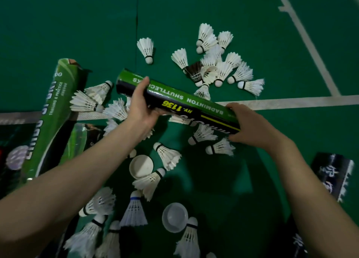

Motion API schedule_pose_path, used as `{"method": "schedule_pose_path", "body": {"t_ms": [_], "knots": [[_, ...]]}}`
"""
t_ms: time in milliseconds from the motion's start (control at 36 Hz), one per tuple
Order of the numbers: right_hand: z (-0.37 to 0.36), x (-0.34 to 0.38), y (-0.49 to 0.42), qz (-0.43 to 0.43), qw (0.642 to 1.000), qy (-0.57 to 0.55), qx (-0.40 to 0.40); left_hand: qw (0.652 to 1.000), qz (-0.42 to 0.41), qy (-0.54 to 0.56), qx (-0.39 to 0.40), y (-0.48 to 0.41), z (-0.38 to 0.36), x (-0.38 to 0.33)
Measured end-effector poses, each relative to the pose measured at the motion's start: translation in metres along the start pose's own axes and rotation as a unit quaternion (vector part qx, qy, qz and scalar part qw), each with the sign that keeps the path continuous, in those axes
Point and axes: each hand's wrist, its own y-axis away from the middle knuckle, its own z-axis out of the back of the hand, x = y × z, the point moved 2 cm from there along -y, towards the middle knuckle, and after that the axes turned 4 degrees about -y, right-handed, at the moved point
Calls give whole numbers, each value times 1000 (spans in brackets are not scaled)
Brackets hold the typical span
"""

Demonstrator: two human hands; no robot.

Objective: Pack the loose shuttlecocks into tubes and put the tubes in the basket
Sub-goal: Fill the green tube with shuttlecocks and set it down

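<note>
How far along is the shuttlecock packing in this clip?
Done: nothing that shows; no basket is in view. In hand: the left hand and right hand both grip a green and black cardboard tube over the pile. Left: many white feather shuttlecocks lie loose on the green court floor, two round white plastic caps lie among them, and a second green tube lies at the left.

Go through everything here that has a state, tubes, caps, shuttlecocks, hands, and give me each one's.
Held tube: off the floor, tilted, gripped by both hands.
Left hand: grips the tube near one end.
Right hand: curled round its other end.
Second tube: lying on the floor.
Caps: two, loose, on no tube.
Shuttlecocks: loose on the floor, unpacked.
</note>
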Motion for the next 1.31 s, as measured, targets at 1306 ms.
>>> {"method": "schedule_pose_path", "body": {"t_ms": [1306], "knots": [[-26,-4,8,32,980,109,-166,469,-180,-783,366,22,55,58]]}}
